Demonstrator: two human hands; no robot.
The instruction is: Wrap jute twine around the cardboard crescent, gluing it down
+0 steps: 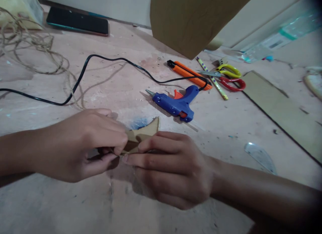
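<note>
Both hands meet over a small tan cardboard piece (149, 129) with a pointed, curved corner sticking up. My right hand (176, 168) is closed on it, fingertips pressing its near edge. Thumb and forefinger of my left hand (93, 143) pinch thin twine (71, 84) at that same edge, close to the right fingertips. The twine runs back from the left hand to a loose tangle at the far left. Fingers hide much of the cardboard. Just beyond the hands lies a blue glue gun (176, 105) on its side, nozzle pointing left.
A black cord (120, 59) snakes across the surface. Behind the glue gun are an orange cutter (188, 74), a pencil (213, 81) and scissors (231, 78). A phone (77, 22) lies at the back; cardboard sheets (281, 110), a protractor (260, 157) and a plastic bottle (281, 38) are rightward.
</note>
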